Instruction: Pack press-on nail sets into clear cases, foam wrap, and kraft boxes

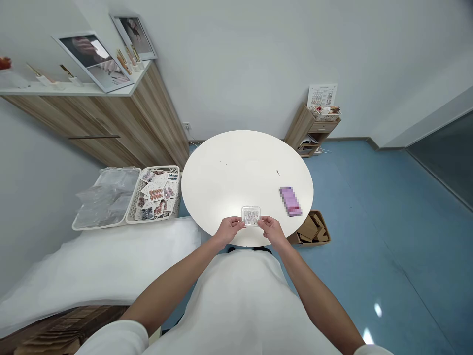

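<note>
Between my two hands is a small clear plastic box (251,215) with rows of press-on nails showing in it, over the near edge of the round white table (236,162). My left hand (229,230) pinches the box's left side between thumb and fingers. On the opposite side, my right hand (272,230) grips the lower right corner in the same way. Whether the box rests on the table or is slightly raised I cannot tell. A blurred purple item (290,201) lies to the right on the tabletop.
At the left, a white basket (178,197) holds several cards of nails, beside a white tray (76,224) of clear plastic packs. An open cardboard box (328,238) stands on the floor at right. A wooden cabinet (148,118) and small stand (297,125) line the wall.
</note>
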The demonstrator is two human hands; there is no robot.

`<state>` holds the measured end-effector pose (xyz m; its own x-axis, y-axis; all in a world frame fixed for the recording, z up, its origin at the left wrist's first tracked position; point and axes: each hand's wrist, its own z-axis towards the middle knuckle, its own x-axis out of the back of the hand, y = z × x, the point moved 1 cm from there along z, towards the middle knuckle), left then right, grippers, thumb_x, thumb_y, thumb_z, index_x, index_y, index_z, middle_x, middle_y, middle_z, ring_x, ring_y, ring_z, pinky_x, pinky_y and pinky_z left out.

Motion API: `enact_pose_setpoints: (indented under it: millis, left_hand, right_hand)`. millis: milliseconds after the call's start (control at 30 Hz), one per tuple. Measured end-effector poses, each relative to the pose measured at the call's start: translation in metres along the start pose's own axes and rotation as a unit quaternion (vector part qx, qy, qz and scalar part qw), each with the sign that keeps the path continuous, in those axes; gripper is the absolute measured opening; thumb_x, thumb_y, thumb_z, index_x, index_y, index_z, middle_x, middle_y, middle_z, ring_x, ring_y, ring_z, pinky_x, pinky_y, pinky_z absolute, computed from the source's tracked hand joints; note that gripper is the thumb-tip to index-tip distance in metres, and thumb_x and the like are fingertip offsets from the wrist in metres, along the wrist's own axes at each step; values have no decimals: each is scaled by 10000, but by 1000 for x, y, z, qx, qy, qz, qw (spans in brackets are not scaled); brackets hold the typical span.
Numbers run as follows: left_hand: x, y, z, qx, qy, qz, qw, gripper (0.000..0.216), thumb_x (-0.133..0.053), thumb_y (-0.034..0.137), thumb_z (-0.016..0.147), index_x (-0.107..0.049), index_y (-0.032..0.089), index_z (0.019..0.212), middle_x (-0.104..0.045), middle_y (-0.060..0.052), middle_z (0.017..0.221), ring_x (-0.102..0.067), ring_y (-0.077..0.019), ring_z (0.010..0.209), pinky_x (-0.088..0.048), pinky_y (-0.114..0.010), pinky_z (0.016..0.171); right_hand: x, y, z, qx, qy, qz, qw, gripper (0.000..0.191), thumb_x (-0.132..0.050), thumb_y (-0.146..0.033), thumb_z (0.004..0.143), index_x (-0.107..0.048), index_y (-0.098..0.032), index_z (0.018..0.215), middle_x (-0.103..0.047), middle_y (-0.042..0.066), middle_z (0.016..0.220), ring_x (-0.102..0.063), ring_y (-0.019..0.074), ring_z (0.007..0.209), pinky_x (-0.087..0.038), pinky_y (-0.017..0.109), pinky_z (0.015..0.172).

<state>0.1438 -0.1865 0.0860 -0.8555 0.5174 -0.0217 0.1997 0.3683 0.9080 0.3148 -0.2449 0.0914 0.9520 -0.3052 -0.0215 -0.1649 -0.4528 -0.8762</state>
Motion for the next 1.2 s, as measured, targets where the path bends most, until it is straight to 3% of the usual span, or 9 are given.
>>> enact_pose_setpoints:
  millis: [367, 533, 667, 933, 1100, 1200]
  left_hand:
    - [-8, -12, -2, 5, 16, 17, 1000, 454, -565, 456, 714, -565, 140, 1039, -658, -77, 837, -586, -176, 774, -411, -272, 640]
    - [-6, 3, 0, -71, 11, 69, 995, 722, -573, 433, 719, -264, 206, 1330, -602, -45, 922, -545, -115, 718, -419, -283, 709]
    - [-4, 24, 5, -128, 8, 196, 972, 999, -721, 412, 559, -147, 287, 1367, -564, -42, 1043, -532, -137, 784, -412, -316, 769]
    - [-27, 47, 22, -160, 11, 373, 914, 923, -737, 448, 523, -298, 308, 1323, -546, -44, 1085, -527, -177, 774, -423, -314, 687]
    - [-44, 58, 30, -185, 12, 365, 912, 756, -720, 362, 566, -411, 267, 1249, -513, -64, 1154, -538, -208, 882, -435, -330, 749]
    - [-51, 59, 30, -198, 17, 353, 914, 709, -716, 315, 560, -445, 233, 1210, -520, -75, 1147, -517, -230, 962, -424, -348, 823]
  right_hand:
    - [4, 6, -6, -20, -10, -10, 1000, 421, -647, -451, 596, -543, -190, 910, -561, -36, 625, -323, 47, 430, -262, 212, 413]
    - [12, -8, -4, 13, -6, -21, 1000, 543, -644, -435, 603, -451, -213, 1058, -575, -45, 638, -364, 58, 434, -312, 211, 427]
    - [24, -17, 1, 9, -3, -19, 1000, 564, -638, -451, 603, -417, -226, 1070, -583, -47, 665, -376, 60, 425, -332, 219, 441]
    - [54, -25, 7, 13, -37, -15, 999, 506, -617, -464, 639, -438, -221, 1045, -544, -52, 642, -387, 67, 445, -337, 221, 454]
    - [71, -23, 18, 35, -78, -45, 995, 475, -577, -454, 691, -419, -230, 1078, -543, -44, 671, -430, 81, 476, -383, 238, 485]
    - [80, -24, 22, 76, -102, -127, 984, 461, -541, -425, 732, -404, -234, 1129, -597, 3, 774, -540, 134, 656, -447, 298, 637]
